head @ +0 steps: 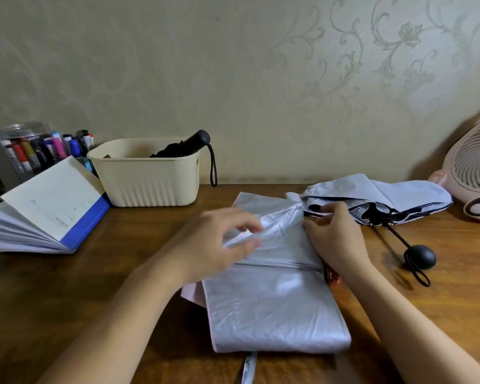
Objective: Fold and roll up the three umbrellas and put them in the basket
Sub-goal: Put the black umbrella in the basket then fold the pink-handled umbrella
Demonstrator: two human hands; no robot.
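On the table (pixel 117 261) our silver umbrella (pixel 275 309) lies flat, left hand (pixel 214 242), blurred, seemingly pinches a fold, right hand (pixel 336 239) grips its cloth, black umbrella (pixel 189 146) in basket (pixel 147 178), blue umbrella (pixel 399 195) behind

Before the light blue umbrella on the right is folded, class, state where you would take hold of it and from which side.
Grip the round black handle of the light blue umbrella, coming down from the near right. It juts out on its thin shaft, clear of the slack canopy, so it offers a firm, rounded hold; the cloth would likely slip.
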